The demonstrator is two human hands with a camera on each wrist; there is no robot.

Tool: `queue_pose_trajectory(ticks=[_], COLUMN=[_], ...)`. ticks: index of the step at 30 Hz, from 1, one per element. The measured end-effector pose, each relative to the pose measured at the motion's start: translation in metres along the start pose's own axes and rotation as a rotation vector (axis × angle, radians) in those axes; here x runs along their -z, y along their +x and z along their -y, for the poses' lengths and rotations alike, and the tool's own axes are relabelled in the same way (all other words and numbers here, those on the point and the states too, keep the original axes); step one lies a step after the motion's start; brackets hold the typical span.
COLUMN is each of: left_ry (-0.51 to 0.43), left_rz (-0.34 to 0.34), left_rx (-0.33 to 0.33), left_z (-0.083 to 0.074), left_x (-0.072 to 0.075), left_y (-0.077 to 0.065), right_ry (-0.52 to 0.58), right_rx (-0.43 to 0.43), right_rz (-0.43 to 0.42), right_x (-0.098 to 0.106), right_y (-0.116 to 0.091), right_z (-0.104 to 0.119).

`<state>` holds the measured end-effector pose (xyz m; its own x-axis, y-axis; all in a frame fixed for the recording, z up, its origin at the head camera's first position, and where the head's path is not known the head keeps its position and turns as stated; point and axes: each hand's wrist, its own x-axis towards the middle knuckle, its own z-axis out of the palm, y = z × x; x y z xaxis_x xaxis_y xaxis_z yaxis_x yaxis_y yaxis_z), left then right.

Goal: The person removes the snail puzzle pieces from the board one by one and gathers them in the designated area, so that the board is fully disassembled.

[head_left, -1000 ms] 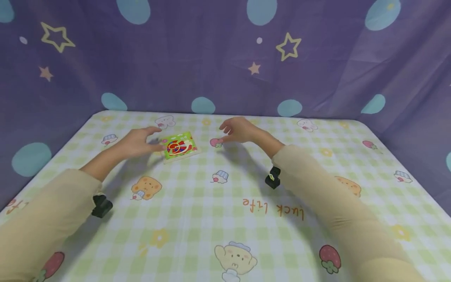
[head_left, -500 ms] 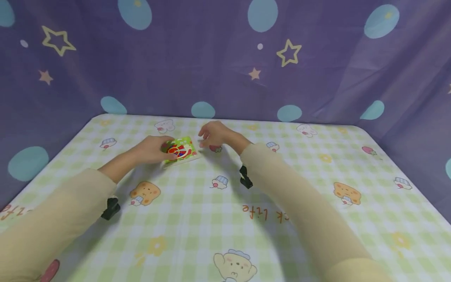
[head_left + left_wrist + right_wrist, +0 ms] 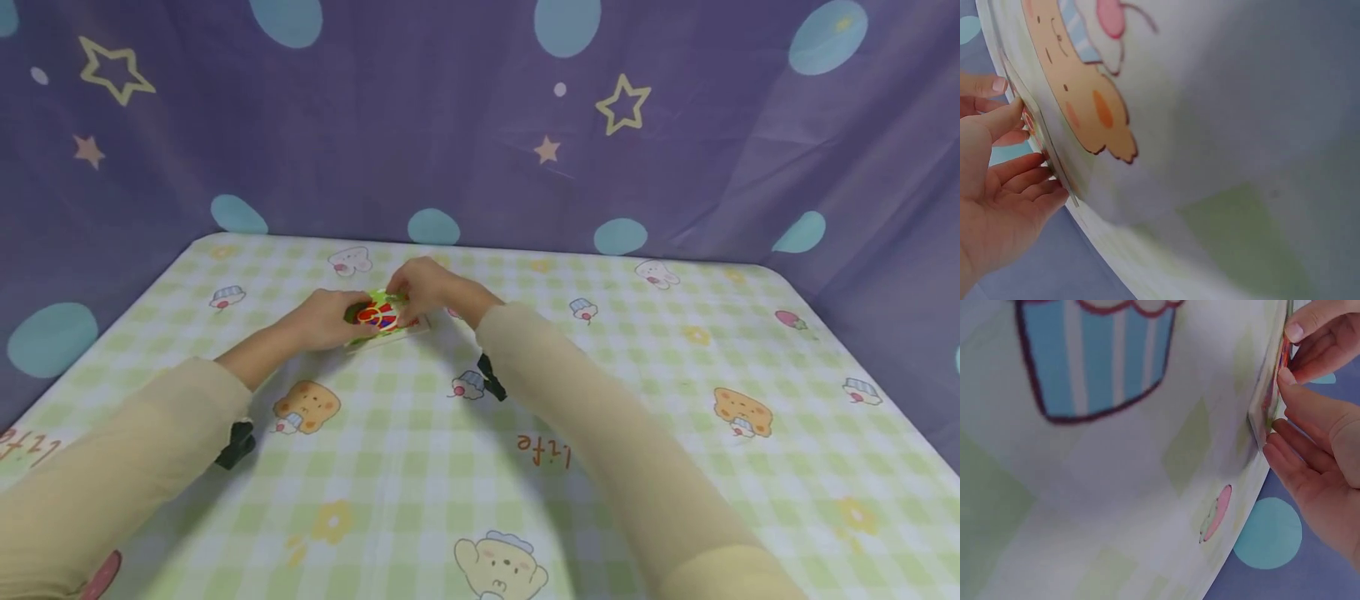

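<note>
A small flat square puzzle board [image 3: 378,315] lies on the far left part of the table, its green picture showing red, blue and white. My left hand [image 3: 326,321] holds its left side, thumb over the near part and fingers at the far part. From the right, my right hand [image 3: 427,287] reaches over the board, thumb and fingertips on it and apart from each other. Both hands hide much of the picture. In the right wrist view the board [image 3: 1260,415] appears edge-on, with fingertips along its rim; the left wrist view also shows its thin edge [image 3: 1054,153].
A green-and-white checked tablecloth [image 3: 420,467] with printed cartoons covers the table. Behind it hangs a purple curtain [image 3: 465,125] with stars and dots. Small black wrist devices sit under the left sleeve [image 3: 236,446] and right sleeve [image 3: 492,379].
My left hand has come right onto the puzzle board and taken hold of its side. My right hand has moved left, from beside the board to over its right part.
</note>
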<state>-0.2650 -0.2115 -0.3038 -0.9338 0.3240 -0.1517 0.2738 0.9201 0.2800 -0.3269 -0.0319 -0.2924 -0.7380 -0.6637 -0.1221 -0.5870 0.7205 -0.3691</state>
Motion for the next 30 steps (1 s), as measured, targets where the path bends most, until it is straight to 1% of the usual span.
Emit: queue_pose_trajectory(ticks=[7, 13, 20, 25, 30], left_ry=[-0.004, 0.012, 0.007, 0.015, 0.018], left_rz=[0.004, 0.014, 0.008, 0.02, 0.028], left_rx=[0.001, -0.005, -0.056, -0.089, -0.118], left_z=[0.001, 0.0, -0.008, -0.014, -0.021], left_x=[-0.002, -0.003, -0.001, -0.004, -0.007], left_y=[0.0, -0.001, -0.005, -0.006, -0.009], right_ry=[-0.104, -0.209, -0.223, -0.227, -0.2], right_rx=[0.058, 0.136, 0.19, 0.192, 0.229], right_rz=[0.001, 0.001, -0.034, -0.002, 0.002], right_x=[-0.006, -0.006, -0.005, -0.006, -0.005], right_y=[0.002, -0.003, -0.012, -0.021, -0.034], right_z=[0.0, -0.003, -0.01, -0.012, -0.015])
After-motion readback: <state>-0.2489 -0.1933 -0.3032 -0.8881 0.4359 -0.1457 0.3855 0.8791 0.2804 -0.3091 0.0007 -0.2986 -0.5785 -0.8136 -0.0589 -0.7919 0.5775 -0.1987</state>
